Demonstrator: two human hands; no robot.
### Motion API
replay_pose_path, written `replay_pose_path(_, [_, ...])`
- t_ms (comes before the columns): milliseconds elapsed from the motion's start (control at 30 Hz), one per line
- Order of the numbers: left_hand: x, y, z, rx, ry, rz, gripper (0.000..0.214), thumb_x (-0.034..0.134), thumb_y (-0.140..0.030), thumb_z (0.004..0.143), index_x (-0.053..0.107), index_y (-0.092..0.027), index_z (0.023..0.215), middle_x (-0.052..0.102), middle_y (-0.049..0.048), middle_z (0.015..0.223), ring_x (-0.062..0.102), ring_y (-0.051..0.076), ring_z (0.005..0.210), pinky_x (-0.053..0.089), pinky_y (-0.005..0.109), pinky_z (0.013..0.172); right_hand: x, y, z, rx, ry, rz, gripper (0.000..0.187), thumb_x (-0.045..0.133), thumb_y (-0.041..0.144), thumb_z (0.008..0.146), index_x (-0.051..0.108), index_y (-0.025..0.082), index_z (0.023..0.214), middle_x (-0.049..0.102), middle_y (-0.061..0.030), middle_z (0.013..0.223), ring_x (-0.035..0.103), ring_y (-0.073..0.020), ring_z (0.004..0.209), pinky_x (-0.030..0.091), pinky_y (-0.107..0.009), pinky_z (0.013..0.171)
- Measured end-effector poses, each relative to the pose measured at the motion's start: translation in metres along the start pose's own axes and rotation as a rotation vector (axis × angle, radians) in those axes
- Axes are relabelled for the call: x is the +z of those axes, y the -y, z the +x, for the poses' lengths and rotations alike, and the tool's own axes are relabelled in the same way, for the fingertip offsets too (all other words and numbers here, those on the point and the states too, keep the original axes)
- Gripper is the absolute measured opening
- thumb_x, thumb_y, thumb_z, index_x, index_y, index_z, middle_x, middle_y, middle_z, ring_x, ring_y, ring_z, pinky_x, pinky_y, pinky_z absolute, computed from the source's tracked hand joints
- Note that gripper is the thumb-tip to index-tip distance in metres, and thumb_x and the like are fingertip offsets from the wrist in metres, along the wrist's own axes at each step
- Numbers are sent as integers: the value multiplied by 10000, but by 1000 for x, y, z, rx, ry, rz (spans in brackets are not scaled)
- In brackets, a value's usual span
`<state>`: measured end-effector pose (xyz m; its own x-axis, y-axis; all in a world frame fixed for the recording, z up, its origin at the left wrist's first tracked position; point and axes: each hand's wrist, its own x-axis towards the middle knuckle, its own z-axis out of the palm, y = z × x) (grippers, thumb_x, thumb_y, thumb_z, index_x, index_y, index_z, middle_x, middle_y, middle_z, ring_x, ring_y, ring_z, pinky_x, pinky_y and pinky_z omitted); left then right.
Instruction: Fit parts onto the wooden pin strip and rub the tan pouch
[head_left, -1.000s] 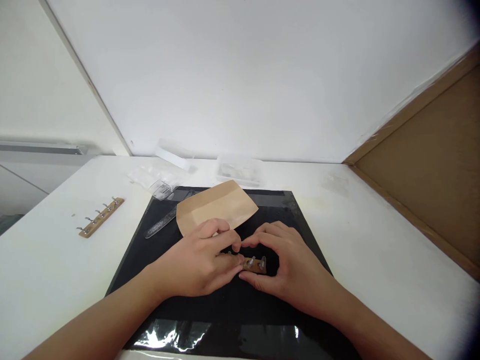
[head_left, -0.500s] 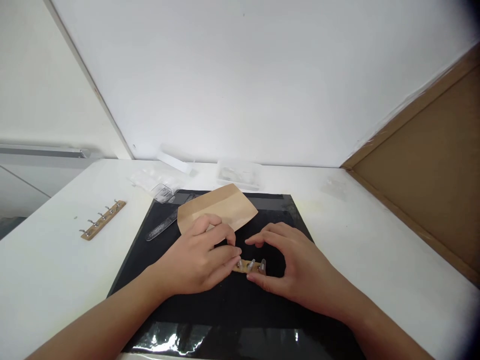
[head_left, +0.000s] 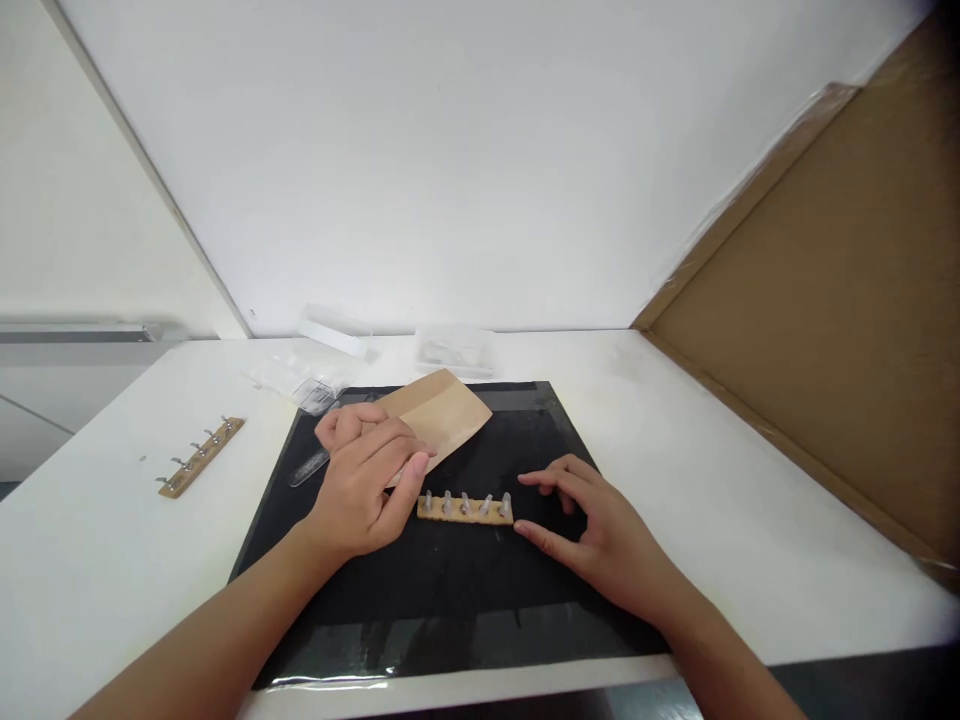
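A small wooden strip (head_left: 465, 512) lies on the black mat (head_left: 450, 580). Along it stands a row of several clear, nail-shaped tips (head_left: 465, 501). My right hand (head_left: 581, 510) is just off the strip's right end, thumb and fingers apart, with nothing between them. Over the near left part of the brown paper sheet (head_left: 450, 410) is my left hand (head_left: 371, 480), fingers curled in and thumb raised. What it may hold is hidden. Beneath and left of that hand, the end of a dark nail file (head_left: 307, 468) shows.
A second wooden strip with small metal clips (head_left: 202, 457) lies on the white table at left. Clear plastic packaging (head_left: 300, 378) and a transparent box (head_left: 455, 350) are near the back wall. A cardboard panel (head_left: 817, 330) borders the right side.
My left hand has come off the wooden strip and moved up and left over the paper, uncovering the whole row of tips. The view has shifted slightly; my right hand stays open.
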<state>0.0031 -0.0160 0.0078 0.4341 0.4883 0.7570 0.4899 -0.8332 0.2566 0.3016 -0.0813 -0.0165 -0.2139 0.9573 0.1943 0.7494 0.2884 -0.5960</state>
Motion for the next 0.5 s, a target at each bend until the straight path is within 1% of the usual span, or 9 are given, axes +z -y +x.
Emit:
replay_pose_path(100, [-1, -3, -2, 3, 27, -27, 174, 555, -187, 936, 703, -182, 1029, 726, 70, 915, 653, 242, 861, 426, 484, 918, 9, -2, -8, 10, -27, 34, 457, 738, 482, 913, 661, 269, 1310, 611, -53, 1048, 597, -184, 846, 551, -343, 761])
replay_pose_path(167, [-1, -3, -3, 20, 51, -40, 209, 567, -202, 918, 699, -175, 1077, 723, 80, 933, 652, 251, 884, 429, 487, 921, 11, 0, -6, -10, -5, 23, 499, 777, 495, 880, 671, 284, 1320, 616, -47, 1054, 610, -191, 878, 538, -348, 780])
replay_pose_path(233, [0, -1, -3, 34, 65, -38, 241, 573, -225, 905, 695, -173, 1107, 719, 86, 940, 645, 261, 905, 425, 492, 933, 12, 2, -3, -29, 13, -6, 488, 801, 502, 859, 701, 300, 1291, 624, -43, 1061, 629, -199, 920, 524, -362, 819])
replay_pose_path(333, [2, 3, -3, 38, 49, -20, 271, 557, -267, 898, 695, -178, 1113, 710, 88, 923, 632, 275, 914, 407, 504, 950, 14, 4, 1, -31, -8, -32, 434, 805, 517, 853, 741, 313, 1231, 640, -29, 1030, 651, -196, 917, 503, -377, 859])
replay_pose_path(433, [1, 6, -3, 58, 36, -46, 322, 487, -338, 935, 689, -168, 1119, 698, 98, 914, 618, 283, 905, 389, 512, 945, 17, 5, 3, -24, -17, -12, 406, 807, 551, 837, 775, 294, 1150, 652, -18, 966, 661, -188, 870, 499, -357, 828])
replay_pose_path(500, [0, 6, -4, 88, 56, -81, 466, 374, -468, 987, 698, -159, 1116, 692, 119, 936, 602, 295, 910, 371, 525, 940, 20, 5, 4, -18, -12, 7, 400, 799, 580, 832, 791, 269, 1084, 663, -19, 943, 665, -185, 844, 490, -346, 806])
